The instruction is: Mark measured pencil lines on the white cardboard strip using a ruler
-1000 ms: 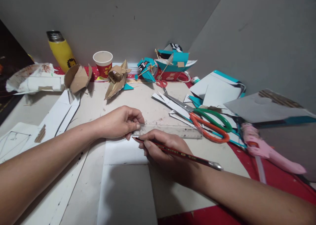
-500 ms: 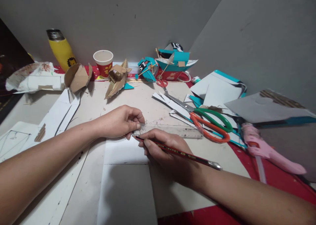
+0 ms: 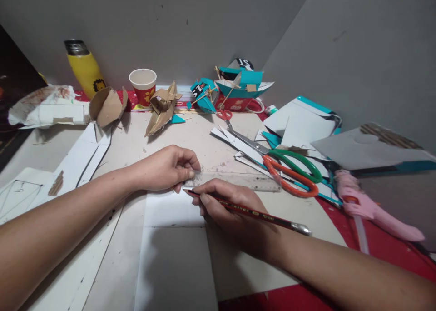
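My right hand [image 3: 228, 206] grips a dark red pencil [image 3: 259, 214], its tip at the top part of a white card strip [image 3: 175, 256]. A pencil line crosses the strip lower down. My left hand [image 3: 170, 168] has its fingers pinched on the left end of a clear ruler [image 3: 245, 181], which lies across the strip's far end. The ruler reaches right, beneath the orange handle of large scissors [image 3: 289, 172]. Part of the ruler is hidden behind my fingers.
A pink glue gun [image 3: 371, 206] and card scraps [image 3: 306, 124] lie at the right. Along the back stand a yellow bottle [image 3: 83, 70], a paper cup [image 3: 143, 88], a cardboard boat [image 3: 161, 113] and a blue boat [image 3: 243, 86]. More cut card [image 3: 75, 161] is at the left.
My right hand and the pencil have shifted very slightly to the right. My left hand and the ruler look almost the same.
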`<state>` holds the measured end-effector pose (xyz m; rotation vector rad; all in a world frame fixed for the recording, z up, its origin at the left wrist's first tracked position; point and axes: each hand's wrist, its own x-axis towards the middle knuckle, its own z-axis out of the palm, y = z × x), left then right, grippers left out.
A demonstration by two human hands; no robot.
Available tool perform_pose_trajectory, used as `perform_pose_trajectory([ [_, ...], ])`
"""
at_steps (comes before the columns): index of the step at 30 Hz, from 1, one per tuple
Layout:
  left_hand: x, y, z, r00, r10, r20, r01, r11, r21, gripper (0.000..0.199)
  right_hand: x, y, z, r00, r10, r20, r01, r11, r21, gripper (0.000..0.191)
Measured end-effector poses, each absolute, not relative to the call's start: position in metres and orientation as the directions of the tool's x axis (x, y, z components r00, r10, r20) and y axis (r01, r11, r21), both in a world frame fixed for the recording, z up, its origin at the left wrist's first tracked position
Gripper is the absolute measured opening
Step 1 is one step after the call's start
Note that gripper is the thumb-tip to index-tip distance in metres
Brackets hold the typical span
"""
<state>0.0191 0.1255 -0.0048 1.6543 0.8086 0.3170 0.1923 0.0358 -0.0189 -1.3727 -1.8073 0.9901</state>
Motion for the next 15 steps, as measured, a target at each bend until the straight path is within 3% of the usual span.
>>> perform_pose_trajectory([
  [8,0.017,0.126,-0.005,0.718,0.66,-0.219,0.305,-0.016,0.952,0.009,0.193,0.034,-0.019,-0.204,0.978,0.044,0.47,0.137,-0.872,0.019],
  [11,0.015,0.127,-0.004,0.715,0.663,-0.221,0.283,0.015,0.959,0.007,0.2,0.029,-0.02,-0.31,0.923,0.227,0.394,0.342,-0.853,0.019],
  [13,0.014,0.127,-0.002,0.71,0.667,-0.225,0.274,0.032,0.961,0.006,0.205,0.027,-0.02,-0.469,0.801,0.372,0.31,0.544,-0.78,0.02],
  [15,0.012,0.127,0.003,0.698,0.679,-0.226,0.274,0.039,0.961,0.005,0.207,0.027,-0.018,-0.632,0.657,0.411,0.257,0.678,-0.689,0.022],
])
